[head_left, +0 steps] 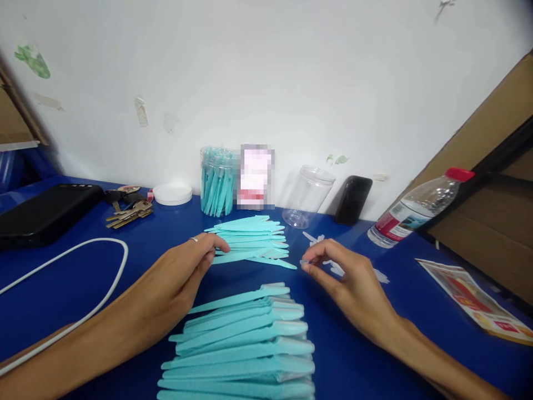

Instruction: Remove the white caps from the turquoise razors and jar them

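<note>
My left hand (194, 264) is closed, thumb and fingers together at the handle end of a turquoise eyebrow razor (237, 256). That razor lies over the front of a loose pile of similar razors (250, 228); the fingertips are partly hidden. Right of this pile, my right hand (353, 280) pinches a small clear plastic cap (306, 263) between thumb and index finger. More clear caps (381, 276) lie on the table behind and beside it. Nearer to me, a long row of razors (241, 350) with clear covers over their right ends lies side by side.
A clear jar of razors (217, 186), a propped blurred screen (255, 178), a tilted clear jar (308, 197) and a dark phone (353, 200) line the wall. Around them are a white lid (172, 194), keys (132, 214), a black power bank (52, 214), a white cable (119, 278) and a water bottle (416, 208).
</note>
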The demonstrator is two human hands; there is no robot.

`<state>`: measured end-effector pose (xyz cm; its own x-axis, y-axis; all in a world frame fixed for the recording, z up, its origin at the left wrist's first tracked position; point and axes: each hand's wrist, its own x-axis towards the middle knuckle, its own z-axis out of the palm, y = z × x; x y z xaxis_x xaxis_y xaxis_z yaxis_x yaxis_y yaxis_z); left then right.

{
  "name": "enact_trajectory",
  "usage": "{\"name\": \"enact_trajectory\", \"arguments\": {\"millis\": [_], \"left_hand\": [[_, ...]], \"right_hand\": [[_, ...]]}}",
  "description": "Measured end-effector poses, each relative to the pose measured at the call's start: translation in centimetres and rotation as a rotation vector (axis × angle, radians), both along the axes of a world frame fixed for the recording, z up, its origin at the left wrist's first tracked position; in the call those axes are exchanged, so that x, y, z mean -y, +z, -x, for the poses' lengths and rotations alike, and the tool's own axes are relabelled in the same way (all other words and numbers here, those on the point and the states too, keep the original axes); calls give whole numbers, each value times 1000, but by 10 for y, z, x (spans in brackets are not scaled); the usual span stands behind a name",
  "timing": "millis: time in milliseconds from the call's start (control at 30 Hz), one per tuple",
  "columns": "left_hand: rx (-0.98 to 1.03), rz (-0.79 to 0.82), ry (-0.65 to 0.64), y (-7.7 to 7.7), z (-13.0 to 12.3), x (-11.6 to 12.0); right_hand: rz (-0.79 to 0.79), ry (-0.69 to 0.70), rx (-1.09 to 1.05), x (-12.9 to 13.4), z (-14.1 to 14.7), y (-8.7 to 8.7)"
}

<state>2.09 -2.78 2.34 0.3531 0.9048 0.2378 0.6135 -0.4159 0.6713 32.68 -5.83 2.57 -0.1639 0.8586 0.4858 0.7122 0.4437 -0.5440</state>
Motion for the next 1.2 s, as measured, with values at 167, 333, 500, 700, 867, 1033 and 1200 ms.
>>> {"name": "enact_trajectory", "arguments": {"millis": [167, 333, 500, 700, 867, 1033, 1200], "left_hand": [[59, 124, -23, 4, 2, -1], [74, 21, -59, 9, 1, 3], [55, -85, -96, 9, 1, 5], [8, -112, -120, 5, 3, 2], [1, -100, -115, 7, 2, 4], [22, -99, -114, 6, 2, 4], [54, -81, -103, 7, 2, 5]], "right_hand": [[-34, 21, 3, 3, 3, 2], [-91, 45, -23, 6, 6, 3], [223, 53, -375, 6, 10, 7], [518, 101, -650, 2, 11, 8], [499, 81, -704, 1, 12, 4], [247, 31, -435, 5, 10, 2], [-153, 102, -115, 8, 9, -2]]}}
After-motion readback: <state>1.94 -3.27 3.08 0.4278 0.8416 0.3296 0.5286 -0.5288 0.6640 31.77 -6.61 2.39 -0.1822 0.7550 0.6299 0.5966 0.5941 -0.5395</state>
